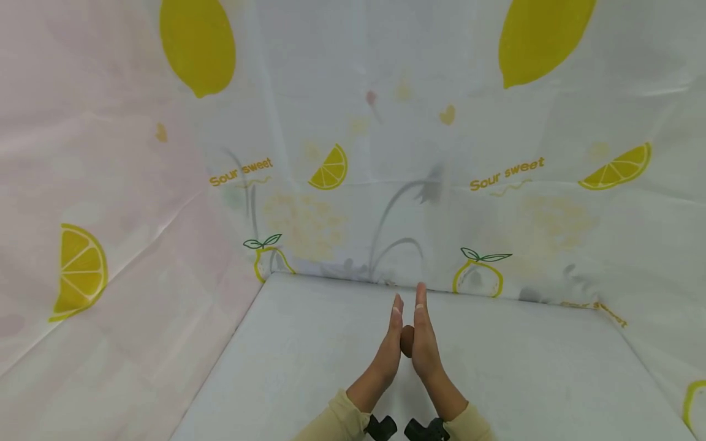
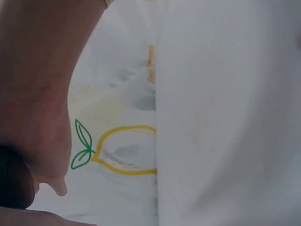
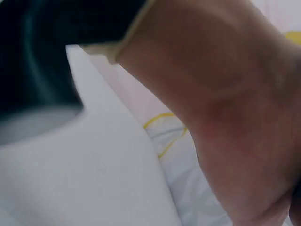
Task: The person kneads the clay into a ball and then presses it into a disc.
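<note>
A rounded dark brown lump (image 1: 407, 341) is held between the two palms above the white table. My left hand (image 1: 390, 349) presses it from the left, its fingers straight and pointing up and away. From the other side my right hand (image 1: 425, 343) presses with straight fingers, so the palms face each other with a narrow gap around the lump. In the left wrist view the dark lump (image 2: 14, 179) shows at the lower left edge, partly hidden by the hands. Only a sliver of the lump (image 3: 295, 207) appears in the right wrist view.
The white tabletop (image 1: 309, 349) spreads beneath the hands. A pale sheet printed with lemons (image 1: 331, 168) hangs along the back and sides. Each wrist carries a black camera, on the left (image 1: 380, 427) and on the right (image 1: 427, 429), close together.
</note>
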`<state>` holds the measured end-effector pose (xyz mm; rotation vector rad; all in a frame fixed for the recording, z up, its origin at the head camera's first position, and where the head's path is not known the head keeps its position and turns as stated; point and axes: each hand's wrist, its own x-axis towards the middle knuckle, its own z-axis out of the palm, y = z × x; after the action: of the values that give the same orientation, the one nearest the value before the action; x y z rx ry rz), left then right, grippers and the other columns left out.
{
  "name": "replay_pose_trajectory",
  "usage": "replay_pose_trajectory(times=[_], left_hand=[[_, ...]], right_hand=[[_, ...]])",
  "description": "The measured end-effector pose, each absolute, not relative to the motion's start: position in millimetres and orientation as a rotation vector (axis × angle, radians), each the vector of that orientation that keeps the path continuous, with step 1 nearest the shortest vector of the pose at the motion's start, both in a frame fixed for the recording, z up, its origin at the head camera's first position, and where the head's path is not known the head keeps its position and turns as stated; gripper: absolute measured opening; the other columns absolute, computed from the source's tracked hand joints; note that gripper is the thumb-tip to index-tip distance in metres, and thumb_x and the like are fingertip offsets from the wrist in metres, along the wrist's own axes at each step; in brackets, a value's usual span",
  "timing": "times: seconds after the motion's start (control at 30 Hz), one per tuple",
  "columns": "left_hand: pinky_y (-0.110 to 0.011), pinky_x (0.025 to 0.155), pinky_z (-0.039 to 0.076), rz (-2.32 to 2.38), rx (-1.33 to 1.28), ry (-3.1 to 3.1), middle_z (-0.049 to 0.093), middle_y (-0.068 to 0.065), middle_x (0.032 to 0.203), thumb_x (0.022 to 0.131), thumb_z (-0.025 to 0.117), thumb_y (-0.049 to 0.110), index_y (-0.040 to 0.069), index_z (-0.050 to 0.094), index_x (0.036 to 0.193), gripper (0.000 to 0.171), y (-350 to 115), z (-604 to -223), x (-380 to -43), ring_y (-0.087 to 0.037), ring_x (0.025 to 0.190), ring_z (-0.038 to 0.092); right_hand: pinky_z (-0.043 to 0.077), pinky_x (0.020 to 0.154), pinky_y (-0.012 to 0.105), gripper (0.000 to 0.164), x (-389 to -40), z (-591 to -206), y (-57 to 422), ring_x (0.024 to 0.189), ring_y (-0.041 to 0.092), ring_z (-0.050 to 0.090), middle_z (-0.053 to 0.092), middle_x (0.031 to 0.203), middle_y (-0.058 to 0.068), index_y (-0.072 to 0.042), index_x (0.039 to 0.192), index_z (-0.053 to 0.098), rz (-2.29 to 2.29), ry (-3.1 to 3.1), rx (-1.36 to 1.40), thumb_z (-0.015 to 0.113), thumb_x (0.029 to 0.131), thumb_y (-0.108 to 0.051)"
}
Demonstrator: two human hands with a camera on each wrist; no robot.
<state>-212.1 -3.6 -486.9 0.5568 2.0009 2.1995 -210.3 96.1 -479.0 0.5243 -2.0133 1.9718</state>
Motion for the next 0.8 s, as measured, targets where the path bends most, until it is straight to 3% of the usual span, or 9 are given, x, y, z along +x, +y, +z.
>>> replay_pose_trajectory(times=[0.1, 0.43, 0.47, 0.53, 0.57, 0.6, 0.67, 0.77, 0.8], left_hand=[[-0.059, 0.121, -0.002, 2.202, 0.622, 1.937, -0.005, -0.01, 0.17, 0.107, 0.005, 0.06, 0.012, -0.008, 0.163, 0.076, -4, -483, -209, -0.026, 0.156, -0.007], [-0.06, 0.121, -0.004, 2.318, 0.679, 1.888, -0.009, -0.009, 0.17, 0.106, 0.006, 0.061, 0.012, -0.008, 0.164, 0.077, -13, -465, -210, -0.027, 0.155, -0.013], [-0.06, 0.12, -0.004, 2.333, 0.646, 1.907, -0.008, -0.009, 0.17, 0.106, 0.007, 0.061, 0.012, -0.006, 0.164, 0.077, -12, -465, -211, -0.028, 0.155, -0.012], [-0.061, 0.12, -0.004, 2.351, 0.559, 1.944, -0.006, -0.008, 0.171, 0.106, 0.008, 0.061, 0.014, -0.002, 0.165, 0.076, -11, -468, -213, -0.028, 0.155, -0.011], [-0.061, 0.12, -0.004, 2.355, 0.504, 1.964, -0.005, -0.006, 0.171, 0.107, 0.009, 0.061, 0.015, -0.001, 0.165, 0.075, -10, -469, -214, -0.028, 0.155, -0.01], [-0.061, 0.12, -0.004, 2.358, 0.458, 1.982, -0.004, -0.005, 0.171, 0.107, 0.009, 0.059, 0.016, 0.001, 0.165, 0.073, -9, -471, -215, -0.028, 0.155, -0.009], [-0.061, 0.12, -0.003, 2.359, 0.394, 2.015, -0.002, -0.006, 0.171, 0.109, 0.011, 0.055, 0.016, 0.002, 0.165, 0.069, -8, -476, -218, -0.028, 0.155, -0.006], [-0.06, 0.121, -0.001, 2.345, 0.343, 2.059, -0.001, -0.008, 0.17, 0.111, 0.013, 0.049, 0.014, 0.002, 0.165, 0.066, -6, -482, -222, -0.03, 0.155, -0.003], [-0.061, 0.121, -0.001, 2.341, 0.345, 2.073, -0.001, -0.01, 0.17, 0.111, 0.013, 0.048, 0.012, 0.002, 0.165, 0.065, -5, -483, -224, -0.031, 0.155, -0.003]], right_hand=[[0.006, 0.113, 0.007, 0.057, -216, -480, 101, 0.155, 0.021, -0.008, -0.006, 0.17, 0.006, -0.008, 0.163, -0.004, 2.0, -2.021, 0.496, 0.013, 0.114, -0.029], [0.005, 0.112, 0.006, 0.055, -212, -494, 99, 0.154, 0.019, -0.008, -0.007, 0.169, 0.006, -0.006, 0.163, -0.003, 1.968, -2.087, 0.511, 0.01, 0.114, -0.028], [0.01, 0.112, 0.008, 0.055, -210, -495, 97, 0.154, 0.017, 0.008, 0.012, 0.168, 0.012, -0.007, 0.163, -0.003, 1.981, -2.084, 0.519, 0.01, 0.114, -0.027], [0.029, 0.105, 0.013, 0.054, -207, -496, 92, 0.129, 0.012, 0.047, 0.053, 0.138, 0.019, -0.007, 0.163, -0.004, 1.987, -2.085, 0.545, 0.01, 0.114, -0.025], [0.035, 0.098, 0.015, 0.054, -205, -497, 90, 0.107, 0.009, 0.055, 0.061, 0.113, 0.017, -0.007, 0.163, -0.003, 1.985, -2.091, 0.552, 0.011, 0.114, -0.024], [0.038, 0.089, 0.018, 0.053, -203, -497, 88, 0.086, 0.007, 0.052, 0.057, 0.09, 0.012, -0.008, 0.163, -0.003, 1.974, -2.1, 0.554, 0.011, 0.114, -0.023], [0.037, 0.079, 0.021, 0.053, -199, -498, 84, 0.067, 0.007, 0.036, 0.039, 0.074, 0.003, -0.008, 0.164, -0.001, 1.956, -2.112, 0.532, 0.013, 0.114, -0.022], [0.034, 0.093, 0.019, 0.054, -194, -496, 81, 0.087, 0.009, 0.045, 0.052, 0.103, 0.008, -0.01, 0.164, 0.002, 1.941, -2.13, 0.489, 0.016, 0.114, -0.023], [0.031, 0.099, 0.016, 0.054, -192, -496, 81, 0.103, 0.01, 0.048, 0.052, 0.122, 0.012, -0.01, 0.164, 0.002, 1.941, -2.13, 0.485, 0.016, 0.114, -0.024]])
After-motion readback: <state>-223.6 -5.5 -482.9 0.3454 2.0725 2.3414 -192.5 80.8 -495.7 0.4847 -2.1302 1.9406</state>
